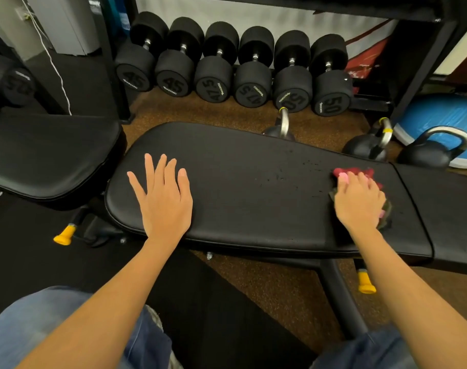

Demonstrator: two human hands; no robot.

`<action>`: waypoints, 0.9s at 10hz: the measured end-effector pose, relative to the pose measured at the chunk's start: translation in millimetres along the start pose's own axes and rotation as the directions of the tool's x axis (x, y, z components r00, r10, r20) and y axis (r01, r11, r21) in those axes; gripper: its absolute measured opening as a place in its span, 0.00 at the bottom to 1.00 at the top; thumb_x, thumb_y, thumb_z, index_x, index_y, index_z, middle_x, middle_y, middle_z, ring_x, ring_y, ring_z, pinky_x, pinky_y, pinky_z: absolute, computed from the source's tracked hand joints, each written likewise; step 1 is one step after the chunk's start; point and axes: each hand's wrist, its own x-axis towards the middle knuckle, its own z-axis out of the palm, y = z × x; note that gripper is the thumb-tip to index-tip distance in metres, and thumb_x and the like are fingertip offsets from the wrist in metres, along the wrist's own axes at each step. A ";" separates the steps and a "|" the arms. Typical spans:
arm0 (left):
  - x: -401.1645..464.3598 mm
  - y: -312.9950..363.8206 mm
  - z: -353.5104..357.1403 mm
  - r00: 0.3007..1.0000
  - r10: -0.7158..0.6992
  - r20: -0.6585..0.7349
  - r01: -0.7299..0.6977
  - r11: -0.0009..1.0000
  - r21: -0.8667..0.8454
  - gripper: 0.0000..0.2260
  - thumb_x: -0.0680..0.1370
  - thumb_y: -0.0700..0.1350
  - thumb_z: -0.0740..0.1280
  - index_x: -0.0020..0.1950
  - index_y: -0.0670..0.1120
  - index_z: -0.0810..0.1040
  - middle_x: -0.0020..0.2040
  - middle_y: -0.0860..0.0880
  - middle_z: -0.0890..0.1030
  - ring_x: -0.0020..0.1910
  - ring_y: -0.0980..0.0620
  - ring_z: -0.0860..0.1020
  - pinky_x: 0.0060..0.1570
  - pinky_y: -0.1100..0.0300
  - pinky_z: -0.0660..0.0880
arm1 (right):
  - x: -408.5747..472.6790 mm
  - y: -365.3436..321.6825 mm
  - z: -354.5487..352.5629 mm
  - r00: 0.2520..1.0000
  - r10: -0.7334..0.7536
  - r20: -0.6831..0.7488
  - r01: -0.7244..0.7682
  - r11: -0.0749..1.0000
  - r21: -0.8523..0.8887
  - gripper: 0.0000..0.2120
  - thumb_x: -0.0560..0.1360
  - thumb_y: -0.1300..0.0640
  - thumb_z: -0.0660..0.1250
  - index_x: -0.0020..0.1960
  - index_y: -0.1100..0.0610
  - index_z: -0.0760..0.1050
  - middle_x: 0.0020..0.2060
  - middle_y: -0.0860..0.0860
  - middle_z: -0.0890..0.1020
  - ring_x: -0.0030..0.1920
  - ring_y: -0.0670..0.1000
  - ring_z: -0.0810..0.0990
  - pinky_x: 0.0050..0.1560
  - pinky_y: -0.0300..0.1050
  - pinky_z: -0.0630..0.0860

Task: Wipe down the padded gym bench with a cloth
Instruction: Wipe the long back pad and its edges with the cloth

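The black padded bench runs across the middle of the view, with small droplets or specks on its surface right of centre. My left hand lies flat on the pad's left part, fingers straight and spread. My right hand presses a red and dark crumpled cloth onto the pad near the seam with the second pad section. The cloth is mostly hidden under my hand; its fingers curl over it.
A row of black dumbbells lies on a low rack behind the bench. Kettlebells and a blue balance trainer sit at the right. Another black padded bench stands at the left. Yellow-capped bench feet stick out below.
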 end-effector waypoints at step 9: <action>3.7 2.8 -2.1 0.999 -0.005 0.033 0.007 0.998 -0.057 0.26 0.83 0.55 0.43 0.72 0.45 0.69 0.75 0.48 0.65 0.78 0.50 0.50 0.75 0.45 0.39 | -42.0 -59.5 -7.1 0.589 -0.770 0.246 0.664 0.634 0.395 0.23 0.80 0.38 0.51 0.69 0.45 0.73 0.71 0.42 0.70 0.72 0.44 0.66 0.71 0.47 0.62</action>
